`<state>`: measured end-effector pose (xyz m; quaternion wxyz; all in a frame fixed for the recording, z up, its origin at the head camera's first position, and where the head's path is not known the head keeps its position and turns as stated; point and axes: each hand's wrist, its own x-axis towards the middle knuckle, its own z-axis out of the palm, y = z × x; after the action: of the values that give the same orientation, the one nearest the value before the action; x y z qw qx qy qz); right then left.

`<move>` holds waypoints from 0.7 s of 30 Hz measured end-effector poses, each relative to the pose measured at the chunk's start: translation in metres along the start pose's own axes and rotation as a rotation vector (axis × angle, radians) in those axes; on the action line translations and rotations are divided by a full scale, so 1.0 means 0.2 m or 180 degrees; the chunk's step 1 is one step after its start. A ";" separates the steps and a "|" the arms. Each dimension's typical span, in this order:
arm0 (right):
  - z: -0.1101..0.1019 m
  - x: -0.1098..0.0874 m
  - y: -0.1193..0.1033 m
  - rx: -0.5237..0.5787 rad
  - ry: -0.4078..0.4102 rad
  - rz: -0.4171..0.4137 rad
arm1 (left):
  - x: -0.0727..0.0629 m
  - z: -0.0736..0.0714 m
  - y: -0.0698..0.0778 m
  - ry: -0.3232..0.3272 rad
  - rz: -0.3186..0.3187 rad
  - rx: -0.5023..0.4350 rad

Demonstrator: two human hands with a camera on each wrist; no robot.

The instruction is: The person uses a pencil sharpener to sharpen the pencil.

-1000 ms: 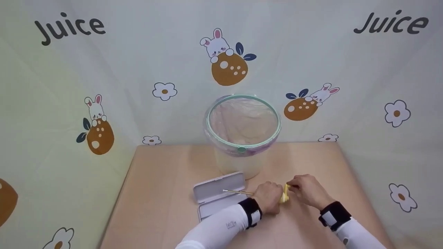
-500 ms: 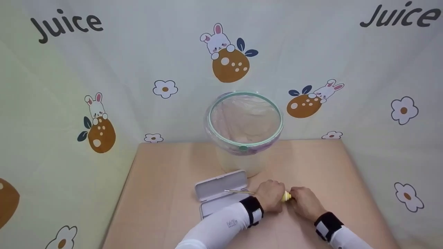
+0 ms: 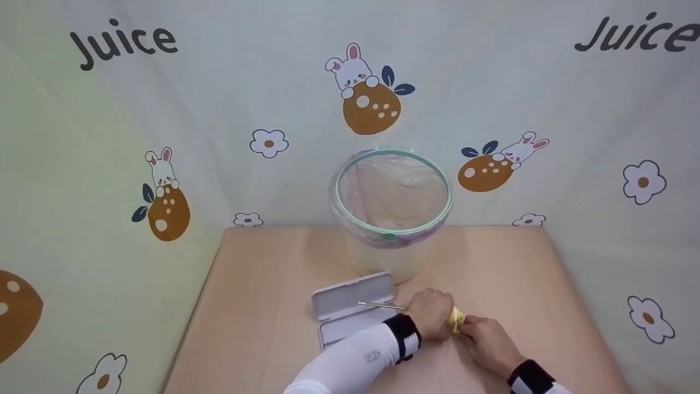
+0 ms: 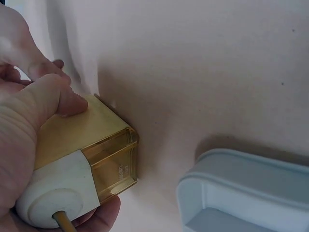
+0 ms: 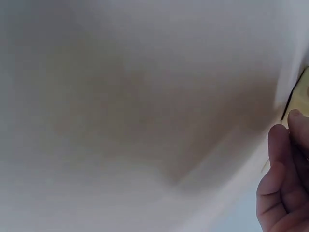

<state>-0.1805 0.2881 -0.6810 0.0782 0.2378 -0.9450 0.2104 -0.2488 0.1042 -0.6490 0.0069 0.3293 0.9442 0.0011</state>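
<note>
A yellow crank pencil sharpener with a white round front and a see-through shavings drawer is gripped by my left hand, thumb across its top. Out of the white front sticks a slim gold-brown pencil, pointing left over the pencil case in the head view. On the sharpener's other side, my right hand pinches the small yellow crank with thumb and fingertips, low and toward me. In the right wrist view those fingers show at the right edge, and most of the sharpener is out of frame.
An open grey pencil case lies left of the hands, its lid tilted up, partly behind the left sleeve. Behind it stands a pale bin with a green rim and a plastic liner. Printed cloth surrounds the table.
My right hand has swung the crank from upright, past the sharpener's side, down toward me. The left hand keeps holding the sharpener in place. The head view has shifted slightly.
</note>
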 end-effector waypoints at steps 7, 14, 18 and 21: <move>-0.14 -0.01 -0.07 0.0011 -0.0098 -0.0188 | 0.00 0.01 -0.01 0.0094 0.0003 -0.0079; -0.23 0.01 -0.10 -0.0194 -0.0006 -0.0379 | 0.00 0.01 -0.01 0.0175 -0.0019 -0.0013; -0.26 0.02 -0.11 -0.0205 -0.0136 -0.0335 | 0.00 0.01 0.00 0.0168 0.0019 0.0059; -0.27 0.02 -0.11 -0.0243 -0.0041 -0.0366 | 0.00 0.01 0.00 0.0179 0.0020 0.0109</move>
<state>-0.1712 0.2920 -0.6230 0.0931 0.2899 -0.9376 0.1679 -0.2481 0.1049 -0.6511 -0.0252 0.3322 0.9428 -0.0058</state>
